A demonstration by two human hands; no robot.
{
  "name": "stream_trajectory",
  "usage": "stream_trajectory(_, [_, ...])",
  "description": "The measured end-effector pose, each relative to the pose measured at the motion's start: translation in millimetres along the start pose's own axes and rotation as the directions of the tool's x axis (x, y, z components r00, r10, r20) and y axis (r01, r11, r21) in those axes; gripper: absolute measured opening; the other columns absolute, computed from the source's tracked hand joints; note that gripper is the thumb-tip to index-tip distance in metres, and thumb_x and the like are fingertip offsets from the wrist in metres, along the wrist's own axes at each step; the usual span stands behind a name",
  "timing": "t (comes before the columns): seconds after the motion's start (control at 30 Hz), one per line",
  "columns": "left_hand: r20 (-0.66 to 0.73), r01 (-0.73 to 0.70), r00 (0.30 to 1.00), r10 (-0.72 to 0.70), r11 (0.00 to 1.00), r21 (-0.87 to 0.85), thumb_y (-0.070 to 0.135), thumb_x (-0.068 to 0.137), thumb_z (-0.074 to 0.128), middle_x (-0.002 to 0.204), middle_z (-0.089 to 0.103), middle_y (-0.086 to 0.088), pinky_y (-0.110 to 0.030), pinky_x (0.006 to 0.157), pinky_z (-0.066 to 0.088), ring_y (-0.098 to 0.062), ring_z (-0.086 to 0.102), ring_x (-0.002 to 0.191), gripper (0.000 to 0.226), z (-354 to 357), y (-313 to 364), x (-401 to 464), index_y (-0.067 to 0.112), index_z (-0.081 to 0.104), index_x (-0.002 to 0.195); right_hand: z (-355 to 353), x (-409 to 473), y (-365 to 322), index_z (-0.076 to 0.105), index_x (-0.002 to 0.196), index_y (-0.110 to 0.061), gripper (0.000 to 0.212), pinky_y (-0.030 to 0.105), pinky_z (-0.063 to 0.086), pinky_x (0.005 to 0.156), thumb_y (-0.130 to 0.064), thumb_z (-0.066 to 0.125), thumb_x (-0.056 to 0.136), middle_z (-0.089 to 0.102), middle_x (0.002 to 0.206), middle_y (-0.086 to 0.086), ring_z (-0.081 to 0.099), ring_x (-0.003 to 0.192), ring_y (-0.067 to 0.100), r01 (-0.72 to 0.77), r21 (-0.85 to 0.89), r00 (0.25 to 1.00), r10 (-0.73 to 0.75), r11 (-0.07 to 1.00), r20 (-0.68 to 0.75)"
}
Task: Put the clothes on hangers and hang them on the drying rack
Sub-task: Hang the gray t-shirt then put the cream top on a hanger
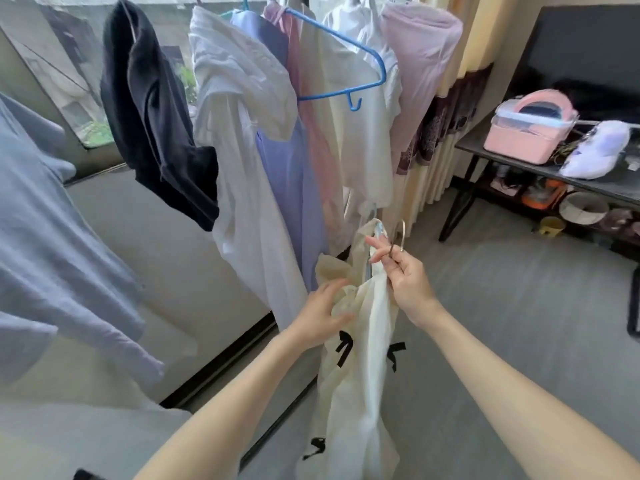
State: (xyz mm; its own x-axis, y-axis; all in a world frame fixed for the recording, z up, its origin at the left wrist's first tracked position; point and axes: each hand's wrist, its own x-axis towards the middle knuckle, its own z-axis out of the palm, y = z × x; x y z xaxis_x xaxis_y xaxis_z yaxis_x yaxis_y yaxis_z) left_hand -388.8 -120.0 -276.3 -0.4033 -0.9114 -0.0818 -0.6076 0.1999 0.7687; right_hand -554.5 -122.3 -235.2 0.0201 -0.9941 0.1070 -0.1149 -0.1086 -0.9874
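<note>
Head view. Item: cream fabric garment with black bow trims (360, 358), hanging lengthwise in mid-air at lower centre, clear of the floor. Item: hanger with metal hook (398, 235), its hook standing above the garment's top edge; the hanger's body is hidden inside the fabric. Right hand (403, 271): fingers curled round the hook's stem, pinching it with the garment's top. Left hand (320, 311): fingers spread and pressing into bunched cloth just below and left of the right hand; hands close together, not touching.

Hung row behind, touching one another: black garment (156, 126), white shirt (242, 140), lilac garment (287, 188), pink garment (311, 109), cream shirt (363, 133), pale mauve garment (419, 74). An empty blue plastic hanger (343, 64) lies against the cream shirt. Grey-blue garment (52, 220) at the left edge.

Right side: open grey floor (502, 306) between the held garment and a dark table (519, 161) carrying a pink lidded box (530, 129).
</note>
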Motion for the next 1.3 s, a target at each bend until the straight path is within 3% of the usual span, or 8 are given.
stream_trajectory(0.1, [0.098, 0.004, 0.995, -0.018, 0.991, 0.134, 0.029, 0.086, 0.058, 0.152, 0.024, 0.000, -0.046, 0.114, 0.018, -0.023, 0.012, 0.141, 0.064, 6, -9, 14, 0.023, 0.029, 0.143, 0, -2, -1, 0.050, 0.073, -0.010, 0.032, 0.005, 0.033, 0.101, 0.000, 0.033, 0.098, 0.062, 0.115, 0.002, 0.039, 0.131, 0.007, 0.037, 0.064, 0.999, -0.035, 0.997, -0.037])
stream_trajectory(0.23, [0.121, -0.096, 0.990, 0.072, 0.973, 0.211, 0.025, 0.090, 0.055, 0.137, 0.044, 0.000, -0.044, 0.106, 0.026, -0.024, 0.023, 0.134, 0.023, 16, -8, 27, 0.015, 0.057, 0.111, -5, -5, -5, 0.047, 0.074, -0.011, 0.031, 0.006, 0.035, 0.098, 0.001, 0.032, 0.098, 0.063, 0.104, 0.002, 0.044, 0.126, 0.008, 0.084, 0.037, 0.994, -0.081, 0.996, -0.074])
stream_trajectory(0.4, [0.148, -0.102, 0.986, 0.071, 0.971, 0.218, 0.028, 0.095, 0.044, 0.079, 0.050, 0.004, -0.035, 0.069, 0.038, -0.024, 0.052, 0.080, 0.012, -2, -3, 19, 0.019, 0.047, 0.087, -23, -1, 1, 0.048, 0.073, -0.013, 0.031, 0.009, 0.036, 0.095, 0.002, 0.034, 0.096, 0.061, 0.098, 0.008, 0.052, 0.116, 0.016, 0.054, -0.251, 0.995, -0.073, 0.967, -0.067])
stream_trajectory(0.57, [0.155, -0.165, 0.981, 0.115, 0.915, 0.369, 0.038, 0.094, 0.047, 0.066, 0.050, 0.007, -0.029, 0.056, 0.034, -0.012, 0.046, 0.061, 0.020, -48, 7, 10, 0.024, 0.044, 0.080, -45, 5, 7, 0.049, 0.080, -0.013, 0.016, 0.038, 0.026, 0.107, -0.015, 0.041, 0.094, 0.060, 0.087, 0.005, 0.053, 0.094, 0.026, 0.169, -0.892, 0.986, -0.077, 0.419, 0.150])
stream_trajectory(0.77, [0.245, -0.241, 0.964, 0.104, 0.729, 0.640, 0.052, 0.090, 0.047, 0.055, 0.040, 0.006, -0.030, 0.055, 0.034, -0.018, 0.043, 0.058, 0.042, -75, 16, -3, 0.016, 0.044, 0.068, -30, 8, 2, 0.054, 0.097, -0.016, 0.022, 0.036, 0.037, 0.071, -0.031, 0.038, 0.096, 0.067, 0.101, 0.009, 0.060, 0.095, 0.035, 0.004, -0.955, 1.000, -0.011, 0.296, 0.001])
stream_trajectory(1.1, [0.252, -0.244, 0.968, 0.000, 0.249, 0.937, 0.029, 0.093, 0.047, 0.088, 0.062, -0.002, -0.027, 0.051, 0.026, -0.023, 0.054, 0.075, 0.023, -107, 28, 1, 0.014, 0.062, 0.102, -1, -5, -10, 0.052, 0.093, -0.018, 0.016, 0.036, 0.034, 0.069, -0.027, 0.039, 0.095, 0.066, 0.099, 0.007, 0.058, 0.096, 0.036, 0.100, -0.926, 0.993, 0.025, 0.365, 0.117])
stream_trajectory(1.2, [0.236, -0.241, 0.971, 0.050, 0.225, 0.944, 0.027, 0.093, 0.046, 0.062, 0.043, 0.002, -0.027, 0.046, 0.019, -0.021, 0.044, 0.064, 0.021, -110, 34, 0, 0.014, 0.061, 0.099, -6, 2, -15, 0.052, 0.090, -0.016, 0.018, 0.036, 0.034, 0.071, -0.027, 0.039, 0.094, 0.065, 0.099, 0.009, 0.056, 0.097, 0.036, -0.159, -0.826, 0.986, 0.050, 0.540, -0.158])
stream_trajectory(1.3, [0.198, -0.229, 0.970, 0.143, 0.258, 0.938, 0.028, 0.093, 0.046, 0.062, 0.045, 0.001, -0.028, 0.048, 0.020, -0.023, 0.045, 0.066, 0.020, -111, 36, -4, 0.015, 0.060, 0.094, -8, 0, -15, 0.051, 0.086, -0.019, 0.015, 0.035, 0.036, 0.072, -0.024, 0.039, 0.093, 0.065, 0.100, 0.006, 0.055, 0.098, 0.032, -0.189, -0.812, 0.978, 0.176, 0.552, -0.108])
